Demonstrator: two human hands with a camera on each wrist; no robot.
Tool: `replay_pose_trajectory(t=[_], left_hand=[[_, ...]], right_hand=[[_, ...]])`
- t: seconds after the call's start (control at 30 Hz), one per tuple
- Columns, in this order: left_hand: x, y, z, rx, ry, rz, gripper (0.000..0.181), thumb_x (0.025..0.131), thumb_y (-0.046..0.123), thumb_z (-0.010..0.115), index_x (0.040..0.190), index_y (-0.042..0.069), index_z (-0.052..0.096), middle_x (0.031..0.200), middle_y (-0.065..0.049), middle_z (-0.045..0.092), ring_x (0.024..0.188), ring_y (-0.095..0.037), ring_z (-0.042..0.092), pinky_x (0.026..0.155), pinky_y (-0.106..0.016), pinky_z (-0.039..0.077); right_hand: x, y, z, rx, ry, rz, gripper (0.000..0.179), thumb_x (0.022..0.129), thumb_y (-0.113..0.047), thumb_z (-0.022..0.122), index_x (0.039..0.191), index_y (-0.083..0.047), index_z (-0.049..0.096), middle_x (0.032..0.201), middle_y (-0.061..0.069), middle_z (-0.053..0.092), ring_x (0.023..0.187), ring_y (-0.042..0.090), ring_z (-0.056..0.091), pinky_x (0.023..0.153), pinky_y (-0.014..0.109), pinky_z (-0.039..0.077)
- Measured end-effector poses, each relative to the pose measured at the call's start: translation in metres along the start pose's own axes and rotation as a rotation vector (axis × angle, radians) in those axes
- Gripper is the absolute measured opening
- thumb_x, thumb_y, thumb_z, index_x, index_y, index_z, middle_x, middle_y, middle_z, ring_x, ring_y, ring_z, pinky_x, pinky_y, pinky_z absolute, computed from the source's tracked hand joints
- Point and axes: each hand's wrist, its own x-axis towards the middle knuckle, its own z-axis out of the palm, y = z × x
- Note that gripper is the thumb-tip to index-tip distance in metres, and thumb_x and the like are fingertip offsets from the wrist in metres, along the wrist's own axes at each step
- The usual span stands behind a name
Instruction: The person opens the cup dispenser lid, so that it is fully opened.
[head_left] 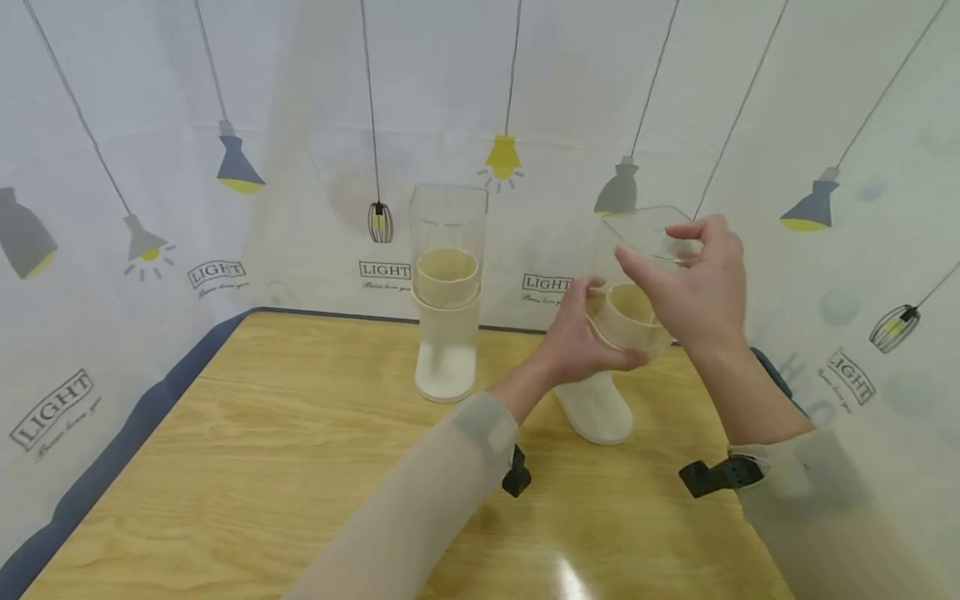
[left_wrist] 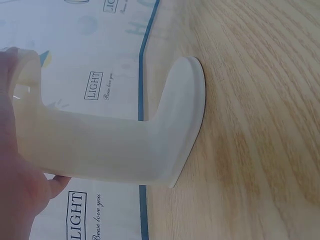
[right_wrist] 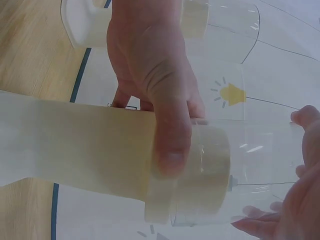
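Note:
A cream boot-shaped piece (head_left: 596, 408) with a collar and a clear plastic cylinder (right_wrist: 260, 165) on top stands at the table's back right, its sole on the wood. My left hand (head_left: 573, 337) grips it around the collar, thumb in front, as the right wrist view shows. At the upper part of the clear cylinder, my right hand (head_left: 701, 287) holds it between thumb and fingers. The left wrist view shows the boot's shaft (left_wrist: 95, 145) and toe, with my left hand (left_wrist: 22, 187) at its top; the clear cylinder is outside that view.
A second cream boot-shaped piece (head_left: 447, 350) with its own clear cylinder (head_left: 450, 217) stands upright to the left. Behind the wooden table (head_left: 247, 467) hangs a white cloth (head_left: 300, 150) printed with lamps. The table has a dark blue edge. Black straps circle both wrists.

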Motion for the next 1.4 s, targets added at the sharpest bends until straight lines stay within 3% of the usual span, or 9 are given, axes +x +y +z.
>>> replay_pose_trajectory(t=[0.3, 0.53, 0.7, 0.93, 1.1, 1.4], left_hand=[[-0.001, -0.005, -0.001, -0.058, -0.013, -0.056, 0.132, 0.074, 0.04, 0.104, 0.172, 0.024, 0.016, 0.162, -0.008, 0.046, 0.141, -0.02, 0.055, 0.121, -0.04, 0.048], [-0.001, -0.004, -0.003, -0.087, 0.002, -0.108, 0.127, 0.073, 0.04, 0.104, 0.165, 0.015, 0.02, 0.142, -0.011, 0.056, 0.118, -0.015, 0.062, 0.103, -0.03, 0.056], [-0.003, -0.002, -0.004, -0.085, 0.004, -0.146, 0.12, 0.073, 0.04, 0.104, 0.161, 0.016, 0.025, 0.139, -0.01, 0.057, 0.116, -0.016, 0.063, 0.103, -0.032, 0.054], [-0.003, -0.003, -0.006, -0.054, 0.027, -0.155, 0.116, 0.072, 0.041, 0.104, 0.163, 0.018, 0.036, 0.156, -0.009, 0.044, 0.13, -0.017, 0.053, 0.115, -0.039, 0.05], [-0.003, -0.006, -0.01, -0.027, 0.022, -0.145, 0.113, 0.074, 0.044, 0.103, 0.165, 0.02, 0.04, 0.158, -0.009, 0.042, 0.132, -0.02, 0.051, 0.111, -0.039, 0.052], [-0.002, -0.01, -0.017, -0.102, -0.018, -0.16, 0.118, 0.08, 0.041, 0.1, 0.173, 0.02, 0.031, 0.174, -0.009, 0.038, 0.151, -0.032, 0.051, 0.118, -0.047, 0.052]], right_hand=[[0.005, -0.002, -0.013, 0.095, 0.092, 0.035, 0.059, 0.085, -0.055, 0.091, 0.123, -0.026, 0.056, 0.152, 0.005, 0.051, 0.137, 0.027, 0.068, 0.09, 0.023, 0.056], [0.008, -0.006, -0.026, 0.153, 0.153, 0.031, 0.055, 0.087, -0.048, 0.09, 0.125, -0.027, 0.056, 0.151, -0.007, 0.053, 0.136, 0.025, 0.067, 0.087, 0.02, 0.056], [0.007, -0.006, -0.037, 0.145, 0.176, 0.062, 0.053, 0.088, -0.046, 0.088, 0.127, -0.032, 0.055, 0.153, -0.008, 0.052, 0.137, 0.022, 0.066, 0.089, 0.02, 0.057], [0.007, -0.002, -0.059, 0.175, 0.188, 0.128, 0.054, 0.091, -0.044, 0.087, 0.132, -0.034, 0.053, 0.159, -0.01, 0.047, 0.134, 0.012, 0.064, 0.083, 0.019, 0.053], [0.009, 0.008, -0.076, 0.215, 0.212, 0.184, 0.057, 0.091, -0.04, 0.088, 0.136, -0.034, 0.053, 0.142, -0.014, 0.055, 0.121, 0.002, 0.066, 0.083, 0.02, 0.051], [0.012, 0.04, -0.092, 0.138, 0.283, 0.286, 0.06, 0.092, -0.048, 0.085, 0.14, -0.039, 0.05, 0.124, -0.023, 0.054, 0.11, -0.006, 0.062, 0.084, 0.023, 0.046]])
